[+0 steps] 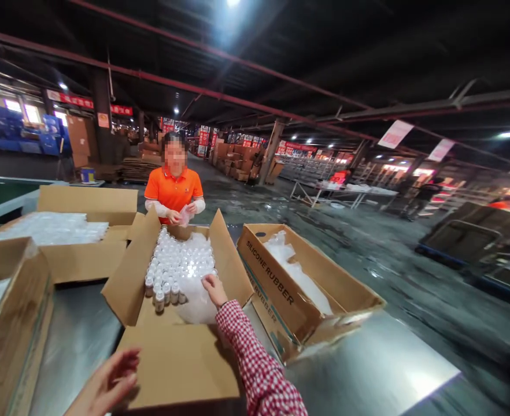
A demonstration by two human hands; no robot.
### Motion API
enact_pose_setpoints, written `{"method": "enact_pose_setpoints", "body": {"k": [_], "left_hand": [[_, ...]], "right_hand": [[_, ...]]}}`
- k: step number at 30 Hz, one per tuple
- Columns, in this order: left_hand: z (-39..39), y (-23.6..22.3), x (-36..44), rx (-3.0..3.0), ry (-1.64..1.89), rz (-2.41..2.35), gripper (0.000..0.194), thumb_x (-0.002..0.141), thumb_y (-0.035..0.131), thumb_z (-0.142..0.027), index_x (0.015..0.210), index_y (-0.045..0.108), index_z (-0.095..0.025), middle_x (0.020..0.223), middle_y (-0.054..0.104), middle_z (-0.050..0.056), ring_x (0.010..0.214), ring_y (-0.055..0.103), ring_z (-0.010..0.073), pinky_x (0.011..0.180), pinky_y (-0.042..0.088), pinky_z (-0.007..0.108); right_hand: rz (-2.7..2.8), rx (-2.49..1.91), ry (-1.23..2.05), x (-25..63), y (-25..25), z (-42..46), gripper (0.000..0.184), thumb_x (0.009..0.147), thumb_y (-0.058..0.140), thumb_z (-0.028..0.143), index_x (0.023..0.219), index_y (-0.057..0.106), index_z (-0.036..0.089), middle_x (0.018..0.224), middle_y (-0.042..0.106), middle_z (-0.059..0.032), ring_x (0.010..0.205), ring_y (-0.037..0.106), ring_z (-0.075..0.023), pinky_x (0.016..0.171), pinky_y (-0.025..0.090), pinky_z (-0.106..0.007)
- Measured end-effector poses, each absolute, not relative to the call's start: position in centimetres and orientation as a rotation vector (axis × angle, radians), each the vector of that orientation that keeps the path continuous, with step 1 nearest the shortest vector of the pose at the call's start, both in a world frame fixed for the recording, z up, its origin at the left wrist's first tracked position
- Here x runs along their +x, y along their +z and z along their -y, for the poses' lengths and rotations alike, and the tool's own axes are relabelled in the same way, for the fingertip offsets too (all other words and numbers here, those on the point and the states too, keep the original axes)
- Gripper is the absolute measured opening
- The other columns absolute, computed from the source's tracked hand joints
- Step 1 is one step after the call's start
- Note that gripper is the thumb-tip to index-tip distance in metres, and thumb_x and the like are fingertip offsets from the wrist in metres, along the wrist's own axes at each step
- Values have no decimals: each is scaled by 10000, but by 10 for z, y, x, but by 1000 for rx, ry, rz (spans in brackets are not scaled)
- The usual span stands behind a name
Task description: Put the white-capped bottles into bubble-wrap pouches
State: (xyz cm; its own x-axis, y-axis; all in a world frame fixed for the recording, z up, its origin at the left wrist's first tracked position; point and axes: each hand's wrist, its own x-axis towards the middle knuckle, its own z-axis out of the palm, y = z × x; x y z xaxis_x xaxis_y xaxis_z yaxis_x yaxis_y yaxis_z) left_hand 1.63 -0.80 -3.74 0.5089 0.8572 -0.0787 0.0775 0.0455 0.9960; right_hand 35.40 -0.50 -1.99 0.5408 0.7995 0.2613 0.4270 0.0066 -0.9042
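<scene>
An open cardboard box (177,364) stands in front of me with its flaps folded out. Rows of small capped bottles (159,300) fill much of it, and a translucent plastic sheet (196,303) lies over those on the right. My right hand (215,290), below a red-and-white checked sleeve, is over the box's right side with its fingers closed at the edge of that sheet. Low on the left, my left hand (110,381) hovers by the near flap, fingers apart and holding nothing.
A carton marked "SILICONE RUBBER" (272,289) with plastic film inside stands to the right. On the left are a box of white packs (81,257) and another carton (16,329). Across the metal table (359,364), a co-worker in orange (174,190) handles thin plastic.
</scene>
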Motion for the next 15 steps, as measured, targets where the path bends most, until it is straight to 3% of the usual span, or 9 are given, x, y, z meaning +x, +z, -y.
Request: {"method": "enact_pose_setpoints", "body": {"k": [2, 5, 9, 11, 13, 15], "left_hand": [[7, -38, 29, 1423, 742, -869, 664, 561, 717, -679, 1005, 659, -189, 978, 706, 127, 979, 638, 313, 844, 539, 401], [1, -23, 35, 1441, 777, -915, 746, 566, 741, -628, 1153, 580, -197, 1232, 605, 152, 1157, 554, 339, 941, 499, 420], [-4, 11, 35, 1332, 835, -931, 1041, 555, 762, -607, 1392, 328, -166, 1486, 338, 172, 1350, 350, 342, 1038, 431, 418], [-3, 19, 33, 1169, 745, -897, 1167, 544, 770, -620, 1442, 210, -129, 1518, 262, 197, 1365, 330, 328, 1036, 434, 403], [2, 19, 30, 974, 654, -833, 1111, 544, 763, -637, 1412, 294, -124, 1477, 355, 198, 1316, 411, 338, 981, 481, 389], [7, 14, 26, 871, 630, -783, 900, 521, 761, -654, 1237, 537, -158, 1326, 556, 167, 1220, 518, 363, 903, 530, 396]], "right_hand": [[1009, -1493, 434, 345, -5, 11, 300, 841, 484, 417, 749, 553, 140, 725, 580, 3, 776, 573, -152, 762, 435, -275], [949, -1306, 505, 321, 18, 21, 313, 826, 491, 493, 828, 517, 182, 839, 648, -31, 840, 601, -164, 811, 457, -290], [885, -1064, 686, 273, 40, 39, 325, 811, 535, 538, 837, 503, 215, 776, 653, -11, 752, 626, -155, 765, 496, -302], [771, -886, 810, 250, 43, 48, 292, 784, 615, 499, 809, 532, 220, 741, 630, 14, 702, 610, -135, 723, 497, -275], [660, -767, 905, 233, 38, 55, 247, 751, 680, 443, 825, 582, 229, 794, 640, 14, 735, 612, -133, 738, 499, -272], [601, -787, 911, 223, 25, 58, 262, 717, 709, 440, 860, 615, 242, 881, 662, -5, 822, 627, -158, 812, 502, -303]]}}
